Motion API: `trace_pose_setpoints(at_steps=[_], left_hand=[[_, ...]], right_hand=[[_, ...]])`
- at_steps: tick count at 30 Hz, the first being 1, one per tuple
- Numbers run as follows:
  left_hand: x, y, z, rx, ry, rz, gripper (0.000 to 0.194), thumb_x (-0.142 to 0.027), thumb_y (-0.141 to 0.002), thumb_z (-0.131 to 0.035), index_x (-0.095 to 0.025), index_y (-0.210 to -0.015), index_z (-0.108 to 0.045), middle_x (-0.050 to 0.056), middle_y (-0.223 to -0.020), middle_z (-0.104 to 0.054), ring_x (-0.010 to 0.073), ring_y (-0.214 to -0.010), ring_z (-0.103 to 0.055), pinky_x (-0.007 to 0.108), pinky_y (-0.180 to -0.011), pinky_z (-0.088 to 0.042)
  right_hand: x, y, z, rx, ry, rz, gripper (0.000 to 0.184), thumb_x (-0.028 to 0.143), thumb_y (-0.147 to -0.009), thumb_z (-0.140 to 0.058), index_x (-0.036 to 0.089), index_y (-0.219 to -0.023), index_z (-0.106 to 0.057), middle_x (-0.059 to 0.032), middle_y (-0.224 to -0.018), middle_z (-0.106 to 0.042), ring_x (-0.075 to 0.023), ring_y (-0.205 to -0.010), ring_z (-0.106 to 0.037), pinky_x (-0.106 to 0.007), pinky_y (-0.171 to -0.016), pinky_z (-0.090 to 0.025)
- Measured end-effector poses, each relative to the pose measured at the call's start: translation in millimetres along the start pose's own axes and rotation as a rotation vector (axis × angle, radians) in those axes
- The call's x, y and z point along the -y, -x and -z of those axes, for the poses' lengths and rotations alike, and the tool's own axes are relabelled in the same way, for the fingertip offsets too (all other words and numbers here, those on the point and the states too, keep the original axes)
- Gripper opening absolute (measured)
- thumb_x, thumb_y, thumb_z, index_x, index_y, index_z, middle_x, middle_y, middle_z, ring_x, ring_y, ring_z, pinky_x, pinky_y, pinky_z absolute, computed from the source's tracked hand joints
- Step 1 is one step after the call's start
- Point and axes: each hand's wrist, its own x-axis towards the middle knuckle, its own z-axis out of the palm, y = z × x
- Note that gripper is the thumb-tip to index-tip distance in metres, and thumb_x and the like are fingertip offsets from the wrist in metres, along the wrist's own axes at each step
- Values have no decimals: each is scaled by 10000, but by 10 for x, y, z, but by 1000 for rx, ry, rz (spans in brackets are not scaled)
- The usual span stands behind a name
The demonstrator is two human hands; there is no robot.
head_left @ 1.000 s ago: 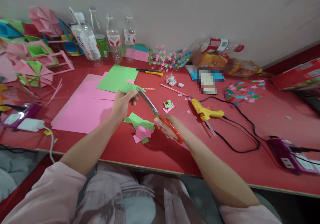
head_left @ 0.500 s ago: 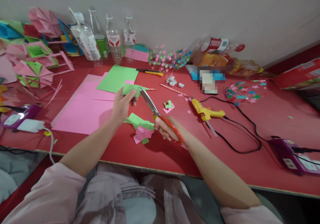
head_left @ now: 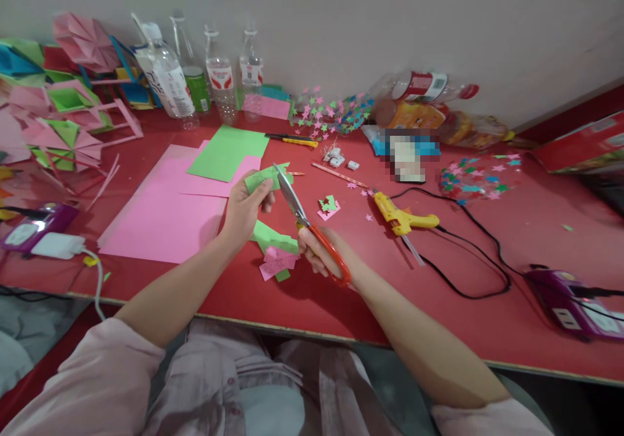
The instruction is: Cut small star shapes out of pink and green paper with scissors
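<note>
A small piece of green paper (head_left: 263, 177) is pinched in my left hand (head_left: 247, 203), between the thumb and fingers. My right hand (head_left: 318, 246) grips scissors (head_left: 334, 252) with red-orange handles, their metal blades pointing up and left. The blade tips are at the right part of the green paper; I cannot tell how far the blades are apart. Beneath and between my hands lie green and pink paper scraps (head_left: 279, 259). To the left of my left hand are pink sheets (head_left: 160, 208), partly covered by a green sheet (head_left: 228, 153).
A yellow glue gun (head_left: 402, 215) with a black cable lies to the right. Behind are a yellow-handled cutter (head_left: 297, 141), a pencil (head_left: 341, 175) and upright plastic bottles (head_left: 221, 78). Purple power strips (head_left: 570, 299) sit at both sides. Folded paper shapes (head_left: 68, 117) crowd the left.
My left hand has shifted slightly right and turned the green paper against the blades. My right hand and the scissors have moved slightly left.
</note>
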Motion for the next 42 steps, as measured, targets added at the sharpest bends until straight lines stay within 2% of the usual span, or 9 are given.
trace_pose_setpoints(at_steps=[6,13,27,36,42], left_hand=[[13,-5,0,-26,-8,-12,275,-369,-739,-735,-193,-690,-530,-73,-488,-552,30,-396,-459,154,-375,-342],[-5,-1,-14,-34,-21,-5,285,-381,-738,-729,-195,-686,-520,-77,-485,-544,27,-388,-446,160,-377,-337],[-17,9,-21,19,25,-3,279,-365,-723,-742,-188,-657,-536,-73,-473,-551,26,-386,-449,152,-372,-341],[-20,-3,-12,11,19,8,302,-390,-708,-753,-181,-661,-540,-75,-471,-544,22,-385,-446,149,-369,-330],[-47,-36,18,-29,66,53,235,-301,-673,-747,-182,-622,-551,-73,-440,-538,22,-362,-433,150,-348,-310]], right_hand=[[15,-1,-3,-24,20,-19,526,704,-830,-510,221,-635,-432,98,-361,-336,-70,-286,-331,-213,-334,-312],[13,5,-30,-40,12,-25,500,659,-861,-523,227,-634,-414,83,-378,-346,-73,-282,-343,-216,-316,-300],[17,6,-28,-35,-20,-3,508,670,-867,-498,223,-641,-414,93,-380,-344,-64,-293,-333,-214,-350,-331],[30,0,-8,-72,16,-5,534,691,-833,-539,215,-624,-418,85,-384,-339,-59,-286,-341,-194,-297,-286],[54,-9,37,-72,57,-28,552,716,-802,-563,214,-625,-420,83,-400,-354,-53,-288,-341,-190,-290,-311]])
